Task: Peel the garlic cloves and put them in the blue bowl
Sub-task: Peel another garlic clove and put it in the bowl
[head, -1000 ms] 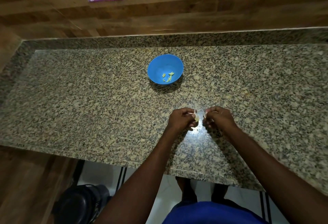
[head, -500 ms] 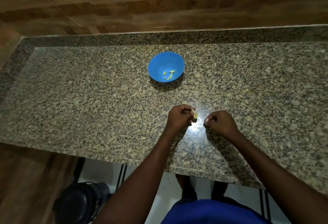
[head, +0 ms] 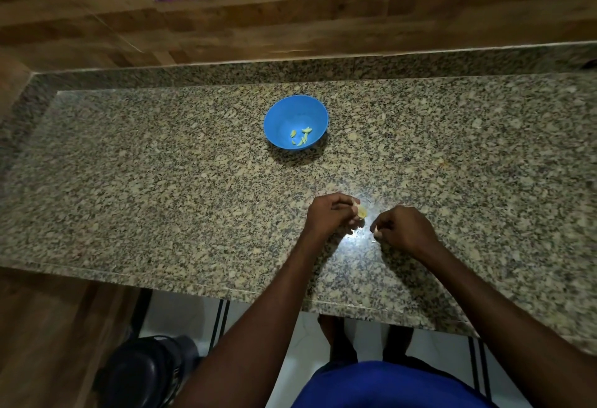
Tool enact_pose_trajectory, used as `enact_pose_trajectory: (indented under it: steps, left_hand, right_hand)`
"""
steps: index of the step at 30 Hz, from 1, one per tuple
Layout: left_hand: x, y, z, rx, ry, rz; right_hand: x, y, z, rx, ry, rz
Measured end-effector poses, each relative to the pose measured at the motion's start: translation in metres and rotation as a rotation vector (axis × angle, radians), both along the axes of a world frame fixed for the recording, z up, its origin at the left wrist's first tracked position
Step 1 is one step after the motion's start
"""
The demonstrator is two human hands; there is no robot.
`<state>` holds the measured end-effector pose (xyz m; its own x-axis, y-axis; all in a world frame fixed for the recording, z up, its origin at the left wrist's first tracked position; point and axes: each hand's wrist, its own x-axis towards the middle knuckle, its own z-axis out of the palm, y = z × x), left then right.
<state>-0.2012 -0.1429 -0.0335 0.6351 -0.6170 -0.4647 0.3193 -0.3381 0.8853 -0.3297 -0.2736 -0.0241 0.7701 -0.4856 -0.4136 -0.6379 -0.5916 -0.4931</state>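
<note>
The left hand (head: 329, 214) pinched a pale garlic clove (head: 362, 211) at its fingertips, low over the granite counter (head: 161, 181). Just to its right, apart from the clove, the right hand (head: 403, 230) was curled, perhaps pinching a scrap of skin. The blue bowl (head: 295, 122) sat farther back, holding a few peeled cloves (head: 302, 136).

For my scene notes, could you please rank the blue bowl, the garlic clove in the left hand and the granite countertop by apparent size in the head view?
1. granite countertop
2. blue bowl
3. garlic clove, pinched by the left hand, clearly smallest although nearer the camera.
</note>
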Motion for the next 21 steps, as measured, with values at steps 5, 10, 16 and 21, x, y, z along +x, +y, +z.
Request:
enact_pose_trajectory:
  steps: [5,10,16,21]
  left_hand:
    - [-0.005,0.001,0.004,-0.058,0.119,0.043]
    - [-0.006,0.002,0.003,-0.049,0.134,0.05]
    - [-0.008,0.003,0.009,-0.067,0.151,0.022]
    - [-0.013,0.004,0.009,-0.026,0.039,0.005]
  right_hand:
    - [0.002,-0.001,-0.001,-0.016,-0.001,-0.05]
    - [-0.001,0.0,-0.004,0.034,-0.086,-0.191]
    - [0.007,0.001,0.001,0.386,-0.268,-0.505]
    - [0.012,0.009,0.007,0.823,-0.285,-0.78]
